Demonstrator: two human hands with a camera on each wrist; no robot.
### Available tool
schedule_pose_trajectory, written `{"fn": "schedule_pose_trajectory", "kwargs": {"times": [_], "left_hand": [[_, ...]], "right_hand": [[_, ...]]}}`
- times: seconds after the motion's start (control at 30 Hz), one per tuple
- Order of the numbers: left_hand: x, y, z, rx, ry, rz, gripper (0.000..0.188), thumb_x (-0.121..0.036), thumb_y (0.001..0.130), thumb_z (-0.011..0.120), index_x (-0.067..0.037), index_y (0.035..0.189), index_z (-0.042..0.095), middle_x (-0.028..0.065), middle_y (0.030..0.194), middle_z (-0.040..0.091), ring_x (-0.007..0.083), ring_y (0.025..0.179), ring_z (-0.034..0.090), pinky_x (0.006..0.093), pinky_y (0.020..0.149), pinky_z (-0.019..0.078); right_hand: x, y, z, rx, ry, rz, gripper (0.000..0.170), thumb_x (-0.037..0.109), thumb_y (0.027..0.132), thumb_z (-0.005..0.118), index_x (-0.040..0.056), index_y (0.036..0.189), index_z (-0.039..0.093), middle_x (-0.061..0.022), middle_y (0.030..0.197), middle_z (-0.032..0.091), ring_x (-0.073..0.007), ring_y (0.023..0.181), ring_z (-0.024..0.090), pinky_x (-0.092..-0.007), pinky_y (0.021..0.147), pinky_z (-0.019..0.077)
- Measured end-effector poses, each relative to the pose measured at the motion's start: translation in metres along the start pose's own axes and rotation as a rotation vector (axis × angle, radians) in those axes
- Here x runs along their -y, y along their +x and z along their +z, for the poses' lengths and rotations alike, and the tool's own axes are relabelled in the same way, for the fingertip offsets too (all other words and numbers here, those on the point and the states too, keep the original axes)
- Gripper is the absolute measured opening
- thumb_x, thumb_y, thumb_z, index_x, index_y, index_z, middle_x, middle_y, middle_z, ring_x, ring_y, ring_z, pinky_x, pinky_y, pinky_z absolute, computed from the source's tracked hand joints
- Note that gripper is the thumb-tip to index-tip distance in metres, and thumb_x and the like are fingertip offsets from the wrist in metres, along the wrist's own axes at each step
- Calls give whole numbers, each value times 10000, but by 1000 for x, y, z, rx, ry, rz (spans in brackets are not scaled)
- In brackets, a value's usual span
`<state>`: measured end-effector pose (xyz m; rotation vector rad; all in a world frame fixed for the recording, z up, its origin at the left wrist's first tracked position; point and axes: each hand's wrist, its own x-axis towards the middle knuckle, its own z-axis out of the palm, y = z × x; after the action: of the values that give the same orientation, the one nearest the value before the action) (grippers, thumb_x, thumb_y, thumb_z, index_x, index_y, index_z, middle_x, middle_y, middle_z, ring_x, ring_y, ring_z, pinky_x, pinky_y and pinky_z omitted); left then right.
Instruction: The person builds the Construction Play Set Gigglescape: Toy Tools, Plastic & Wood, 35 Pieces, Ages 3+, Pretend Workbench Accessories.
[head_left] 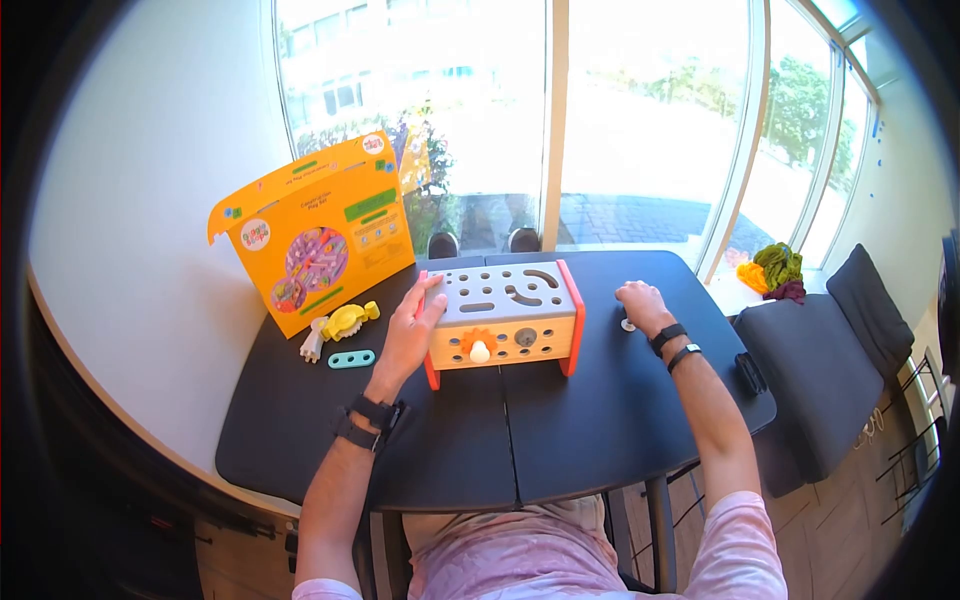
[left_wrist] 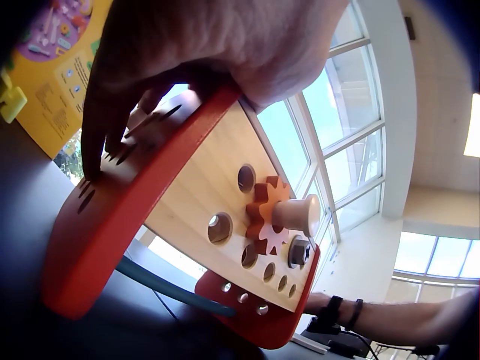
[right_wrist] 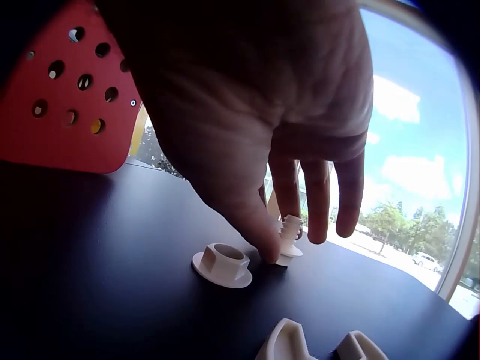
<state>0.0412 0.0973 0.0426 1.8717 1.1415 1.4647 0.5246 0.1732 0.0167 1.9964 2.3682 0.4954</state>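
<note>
A wooden toy workbench (head_left: pixel 505 340) with a grey holed top and red end panels stands upright on the table. My left hand (head_left: pixel 408 325) grips its left end, fingers draped over the red panel (left_wrist: pixel 150 202) and thumb on the top. An orange gear with a cream bolt (left_wrist: pixel 296 216) through it and a grey screw head (left_wrist: pixel 300 252) sit on the front face. To the right, my right hand (right_wrist: pixel 262 112) pinches a white toy bolt (right_wrist: pixel 289 238), threads upward, close over the tabletop. A white flanged nut (right_wrist: pixel 223 265) lies beside the thumb.
Two white plastic pieces (right_wrist: pixel 285 341) lie nearer the wrist camera. At the left are a yellow toy piece (head_left: pixel 347 321), a teal holed strip (head_left: pixel 351 359) and an upright orange box (head_left: pixel 320 235). A black case (head_left: pixel 750 374) lies near the table's right edge, beside grey chairs (head_left: pixel 830 370).
</note>
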Motion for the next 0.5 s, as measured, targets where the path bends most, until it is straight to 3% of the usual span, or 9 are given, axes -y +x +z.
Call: {"fn": "schedule_pose_trajectory", "kwargs": {"times": [0.03,0.1,0.23,0.33,0.5], "left_hand": [[-6,-1,-1,21,-31,-33,557,-323,1126,654,-39,1598,568,211,1657,547,277,1543,506,367,1284,361],[-24,-7,-3,61,-95,-102,644,-358,1140,663,-47,1673,480,169,1685,507,211,1557,448,348,1293,335],[-19,-16,-15,140,-118,-55,835,-426,1084,748,-89,1748,370,218,1713,496,262,1575,475,386,1280,381],[-15,-21,-25,182,-66,8,874,-392,1048,804,-96,1748,371,212,1694,511,253,1550,491,397,1268,399],[-26,-25,-25,207,-108,-39,860,-357,1020,841,-114,1719,403,207,1612,572,249,1462,566,403,1241,434]], "right_hand": [[-1,2,3,8,-9,13,157,32,955,715,121,1047,806,-129,1175,781,-336,1231,724,-481,990,633],[-6,-3,9,-56,3,-23,219,43,967,681,123,1112,824,-140,1110,776,-355,1142,745,-490,961,630],[-22,-4,32,-249,175,-82,221,72,1004,664,99,1151,828,-169,1012,761,-383,1014,756,-502,912,633],[-1,-23,-18,-351,426,-65,165,79,1011,704,55,1127,819,-187,1033,768,-380,1004,768,-466,944,635],[40,-44,-107,-288,951,67,199,149,1053,757,34,1207,806,-154,1092,813,-227,1035,783,-351,919,618]]}}
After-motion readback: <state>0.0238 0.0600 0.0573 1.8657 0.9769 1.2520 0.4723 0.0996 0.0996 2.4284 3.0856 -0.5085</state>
